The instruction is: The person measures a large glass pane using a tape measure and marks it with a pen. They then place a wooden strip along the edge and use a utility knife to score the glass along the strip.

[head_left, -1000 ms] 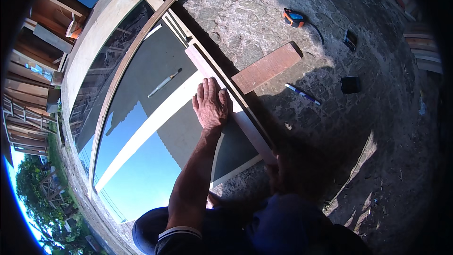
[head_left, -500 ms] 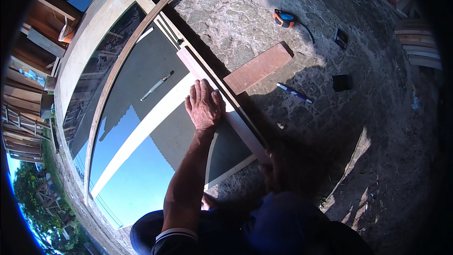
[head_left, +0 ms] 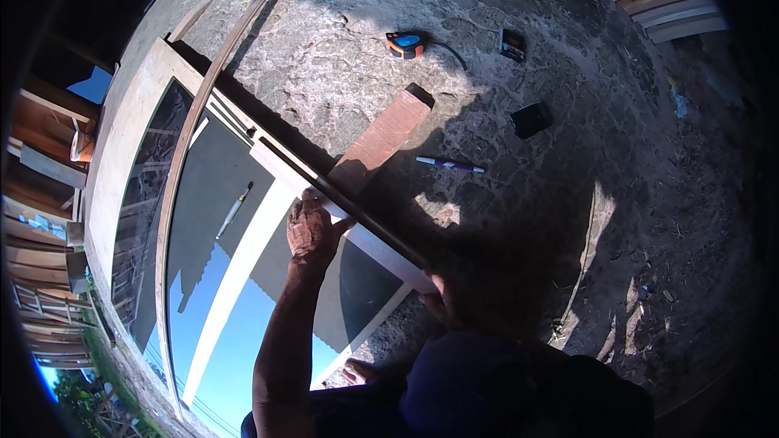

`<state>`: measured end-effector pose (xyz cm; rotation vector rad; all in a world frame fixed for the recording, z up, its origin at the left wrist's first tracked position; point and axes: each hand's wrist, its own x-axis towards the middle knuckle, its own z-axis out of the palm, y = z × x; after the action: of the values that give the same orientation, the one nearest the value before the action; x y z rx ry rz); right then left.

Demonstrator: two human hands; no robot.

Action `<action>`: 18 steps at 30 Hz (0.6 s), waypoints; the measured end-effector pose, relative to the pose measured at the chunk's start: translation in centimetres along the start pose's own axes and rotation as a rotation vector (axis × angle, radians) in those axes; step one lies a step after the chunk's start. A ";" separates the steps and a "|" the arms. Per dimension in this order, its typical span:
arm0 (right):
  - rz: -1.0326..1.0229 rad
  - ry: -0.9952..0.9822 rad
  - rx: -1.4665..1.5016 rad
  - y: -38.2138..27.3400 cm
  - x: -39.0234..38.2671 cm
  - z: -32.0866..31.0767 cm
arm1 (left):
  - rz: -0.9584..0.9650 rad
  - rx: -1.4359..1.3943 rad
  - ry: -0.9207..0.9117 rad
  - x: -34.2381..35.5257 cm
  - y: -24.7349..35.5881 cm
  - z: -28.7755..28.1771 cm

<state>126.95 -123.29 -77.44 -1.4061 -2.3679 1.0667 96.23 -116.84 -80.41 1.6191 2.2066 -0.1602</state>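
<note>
My left hand [head_left: 315,232], fingers curled and thumb out, grips a pale pinkish strip [head_left: 376,251] on a reflective framed panel [head_left: 114,195]. My right hand [head_left: 438,300], mostly shadowed, is closed round the strip's lower end. A white band [head_left: 211,308] runs from near my left hand down the panel. A long curved batten [head_left: 170,195] crosses the panel. A slim tool with a dark tip [head_left: 234,215] lies on the panel. A reddish board [head_left: 381,134] rests on the ground against the panel's edge.
An orange-black tape measure [head_left: 406,43], a purple-white pen [head_left: 450,164] and two small dark objects [head_left: 513,45] [head_left: 531,119] lie on rough concrete. Stacked wood [head_left: 665,0] stands upper right, with more planks [head_left: 49,268] along the left. A bare foot [head_left: 357,372] shows below.
The view has shifted, so the ground things sit further left and the panel lower. My left hand's fingers have become more bent on the strip. My right hand stays at the lower end.
</note>
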 end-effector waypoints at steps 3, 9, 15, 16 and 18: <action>-0.027 0.038 0.012 0.9 0.2 2.0 | 0.027 -0.022 0.000 -0.8 0.6 0.0; -0.013 -0.259 -0.087 0.1 2.1 -0.9 | -0.007 0.040 -0.079 -1.8 2.1 0.1; -0.594 0.159 0.245 -7.3 17.3 2.5 | -0.026 0.094 0.234 -1.6 1.8 3.3; -0.692 0.106 0.246 -9.4 20.4 4.0 | 0.003 -0.022 0.223 -1.7 1.3 3.6; -0.865 0.045 0.063 -14.6 26.6 8.4 | 0.055 -0.200 0.263 -2.0 0.8 4.4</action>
<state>98.66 -109.71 -78.89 -0.2708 -2.4545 0.8118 98.61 -119.78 -83.60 1.6649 2.2781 0.2961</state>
